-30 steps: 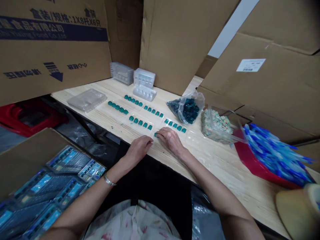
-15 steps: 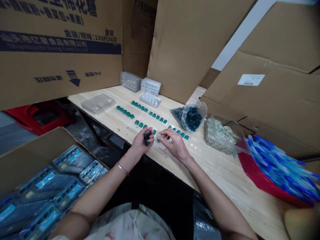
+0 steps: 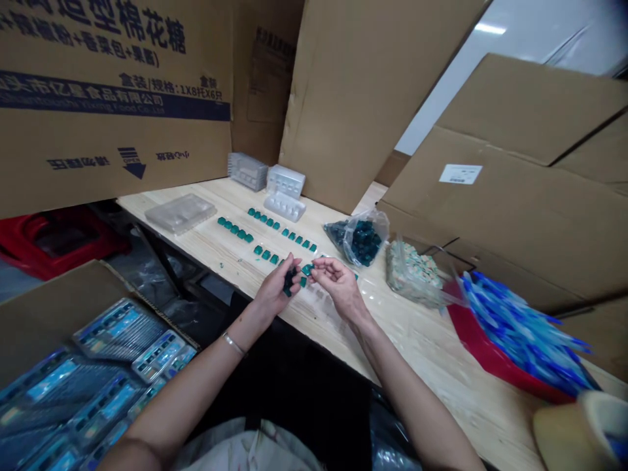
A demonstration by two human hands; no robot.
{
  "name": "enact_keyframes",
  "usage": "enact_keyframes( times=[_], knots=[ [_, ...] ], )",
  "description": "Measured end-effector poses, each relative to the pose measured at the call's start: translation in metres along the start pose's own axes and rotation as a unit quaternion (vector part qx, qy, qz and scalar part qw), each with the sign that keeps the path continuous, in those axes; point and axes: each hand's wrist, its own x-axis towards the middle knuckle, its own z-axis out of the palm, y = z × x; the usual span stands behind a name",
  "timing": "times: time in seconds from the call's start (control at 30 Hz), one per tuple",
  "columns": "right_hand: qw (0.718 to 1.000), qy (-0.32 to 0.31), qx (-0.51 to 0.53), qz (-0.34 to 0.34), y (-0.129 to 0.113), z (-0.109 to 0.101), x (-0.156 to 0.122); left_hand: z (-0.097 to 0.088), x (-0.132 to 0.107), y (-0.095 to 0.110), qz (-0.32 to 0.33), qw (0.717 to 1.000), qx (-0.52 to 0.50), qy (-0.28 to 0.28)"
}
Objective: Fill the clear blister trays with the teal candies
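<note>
My left hand is curled around several dark teal cubes, palm turned toward the right. Close beside it, my right hand pinches a single teal cube between thumb and fingertips. Under and around both hands, clear moulded trays lie on the table with teal cubes in rows. One full row sits to the left, and others run behind the hands. Part of the front row and the row at the right are covered by my hands. An open plastic bag of dark teal cubes stands behind my right hand.
Empty clear trays stand at the back, and a flat clear case lies at the left. To the right are a tub of pale pieces and a red bin of blue items. A carton of packed cases is lower left.
My right hand has moved close to my left and now visibly pinches a teal cube. My left hand still holds its handful. The view has shifted slightly.
</note>
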Motion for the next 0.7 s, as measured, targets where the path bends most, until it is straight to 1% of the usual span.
enact_keyframes(
  times=[0.07, 0.1, 0.2, 0.37, 0.4, 0.43, 0.47, 0.53, 0.6, 0.63, 0.7],
  knots=[
    [1.000, 0.000, 0.015, 0.017, 0.002, -0.007, 0.003, -0.003, -0.011, -0.001, 0.040, 0.994, 0.085, -0.057],
    [1.000, -0.005, 0.019, 0.023, 0.004, -0.009, 0.003, -0.004, -0.015, -0.002, 0.062, 0.987, 0.130, -0.072],
    [0.999, -0.027, 0.022, 0.028, 0.010, -0.013, 0.004, -0.006, -0.022, -0.004, 0.108, 0.969, 0.212, -0.065],
    [0.998, -0.060, -0.004, -0.005, 0.010, -0.015, 0.003, -0.007, -0.020, -0.003, 0.117, 0.958, 0.253, -0.068],
    [0.998, -0.062, -0.014, -0.013, 0.009, -0.016, 0.003, -0.007, -0.020, -0.002, 0.131, 0.951, 0.272, -0.063],
    [0.998, -0.064, -0.022, -0.019, 0.008, -0.016, 0.003, -0.007, -0.019, -0.002, 0.156, 0.940, 0.300, -0.054],
    [0.997, -0.067, -0.026, -0.022, 0.007, -0.017, 0.003, -0.007, -0.018, -0.001, 0.192, 0.922, 0.335, -0.042],
    [0.997, -0.074, -0.020, -0.021, 0.005, -0.017, 0.002, -0.007, -0.017, -0.001, 0.269, 0.873, 0.407, -0.018],
    [0.997, -0.069, -0.002, -0.016, 0.006, -0.016, 0.002, -0.008, -0.017, -0.001, 0.318, 0.830, 0.458, -0.013],
    [0.998, -0.063, 0.006, -0.015, 0.006, -0.015, 0.002, -0.009, -0.016, -0.002, 0.330, 0.817, 0.472, -0.016],
    [0.999, -0.048, 0.013, -0.015, 0.009, -0.013, 0.001, -0.009, -0.016, -0.002, 0.340, 0.804, 0.488, -0.019]
  ],
)
